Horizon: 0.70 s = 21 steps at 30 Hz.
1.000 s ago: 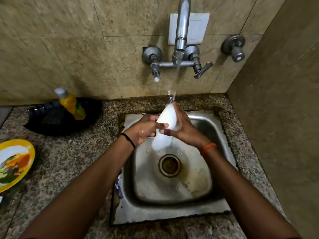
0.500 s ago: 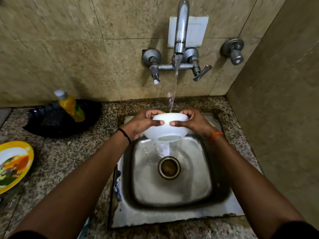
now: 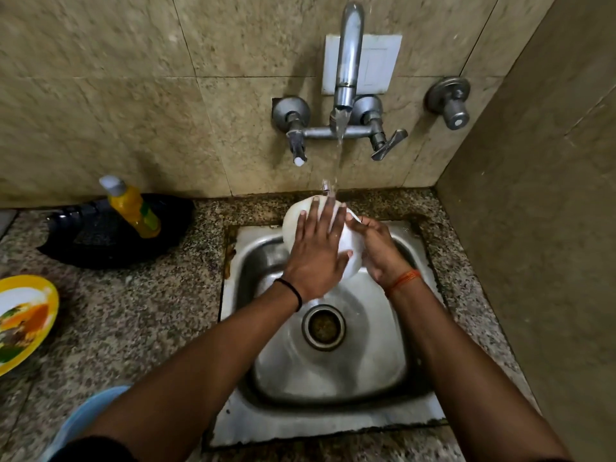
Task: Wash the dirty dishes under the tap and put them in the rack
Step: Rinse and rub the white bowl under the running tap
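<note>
A white bowl [image 3: 295,221] is tilted on its side over the back of the steel sink [image 3: 320,425], under the running tap [image 3: 346,61]. My left hand [image 3: 316,255] lies flat with straight fingers spread across the bowl's near side, and the water stream strikes its fingertips. My right hand [image 3: 378,250] grips the bowl's right rim with curled fingers. A dirty yellow-rimmed plate [image 3: 23,321] with food remains lies on the counter at the far left. A black rack [image 3: 100,241] sits at the back left of the counter.
A yellow dish-soap bottle [image 3: 133,208] leans in the black rack. The sink drain [image 3: 323,326] shows below my hands. A wall valve [image 3: 450,101] sticks out at the right, and a side wall closes the right. Something light blue [image 3: 86,415] lies at the lower left.
The bowl has been turned from upright to tilted on its side. My left hand left the rim and now lies flat on the bowl. My right hand still holds it.
</note>
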Available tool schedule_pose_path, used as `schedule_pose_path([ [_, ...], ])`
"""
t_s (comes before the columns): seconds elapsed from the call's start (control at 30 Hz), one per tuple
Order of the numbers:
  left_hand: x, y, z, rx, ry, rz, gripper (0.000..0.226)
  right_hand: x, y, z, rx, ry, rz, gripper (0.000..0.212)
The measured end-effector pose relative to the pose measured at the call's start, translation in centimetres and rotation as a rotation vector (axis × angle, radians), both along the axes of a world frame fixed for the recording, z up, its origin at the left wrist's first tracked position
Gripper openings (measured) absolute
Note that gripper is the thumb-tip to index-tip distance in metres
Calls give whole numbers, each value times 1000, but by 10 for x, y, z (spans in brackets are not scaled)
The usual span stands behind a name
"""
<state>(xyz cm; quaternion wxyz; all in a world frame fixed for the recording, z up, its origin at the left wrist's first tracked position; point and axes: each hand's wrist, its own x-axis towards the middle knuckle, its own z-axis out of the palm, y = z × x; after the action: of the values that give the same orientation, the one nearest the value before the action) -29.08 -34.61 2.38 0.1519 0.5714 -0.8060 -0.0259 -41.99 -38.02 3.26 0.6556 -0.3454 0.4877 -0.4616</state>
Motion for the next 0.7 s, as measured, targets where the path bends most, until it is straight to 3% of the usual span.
schedule_pose_path([
  [0.1, 8, 10, -7, -103, -119, -92, 86, -2, 2, 3, 55, -129, -62, 21],
  [0.2, 25, -1, -4, -83, -60, -115, 92, 1, 6, 6, 69, -179, -75, 27],
  [0.27, 32, -7, -5, 17, 147, -29, 107, 3, 5, 10, 84, -192, -105, 30],
  [0.37, 36, -9, -17, 209, 616, 179, 128, 6, 0, 13, 141, -238, -184, 40],
  [0.47, 31, -3, -26, 424, 1096, 283, 118, 6, -2, 12, 141, -324, -214, 47],
  [0.63, 18, 7, -27, 419, 1367, 419, 104, 3, 9, 3, 176, -479, -269, 36],
  [0.7, 24, 6, -23, 601, 1649, 546, 92, -2, 13, -6, 218, -513, -308, 36],
])
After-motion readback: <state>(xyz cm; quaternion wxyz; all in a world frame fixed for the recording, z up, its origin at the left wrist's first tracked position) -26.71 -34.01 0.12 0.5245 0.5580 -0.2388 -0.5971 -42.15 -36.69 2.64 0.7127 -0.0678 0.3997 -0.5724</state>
